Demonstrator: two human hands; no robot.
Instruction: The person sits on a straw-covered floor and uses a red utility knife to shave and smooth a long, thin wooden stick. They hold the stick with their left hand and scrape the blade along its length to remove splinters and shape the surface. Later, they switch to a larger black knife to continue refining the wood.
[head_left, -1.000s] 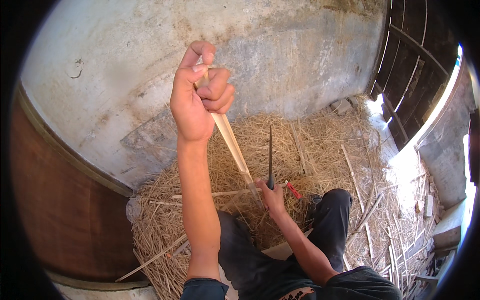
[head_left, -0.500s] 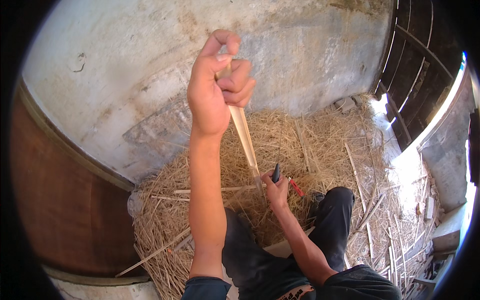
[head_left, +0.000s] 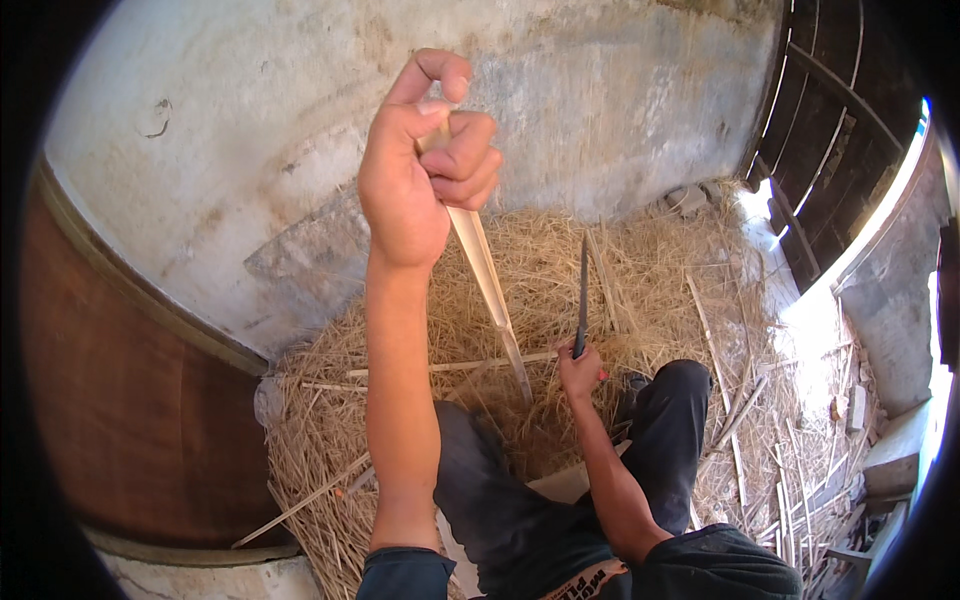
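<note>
My left hand point(head_left: 430, 170), raised high in front of the wall, is closed around the top of a long split bamboo strip point(head_left: 482, 265). The strip slants down and away from the fist, its lower end reaching the shavings near my knees. Lower and to the right, my right hand point(head_left: 579, 374) grips the dark handle of a long, thin-bladed knife point(head_left: 583, 295). Its blade points up and away from me, apart from the strip. Just a bit of a red object point(head_left: 602, 376) shows beside the right hand; the rest is hidden behind it.
Bamboo shavings point(head_left: 650, 265) cover the floor, with loose strips point(head_left: 703, 320) among them. A stained plaster wall point(head_left: 620, 110) rises ahead. At the left is a brown panel point(head_left: 120, 370); dark wooden boards point(head_left: 830, 140) stand at the right, near a bright sunlit patch.
My right hand has shifted right and turned the knife, whose blade now shows clearly; the hand now covers most of the red object. My left hand has moved slightly left and up.
</note>
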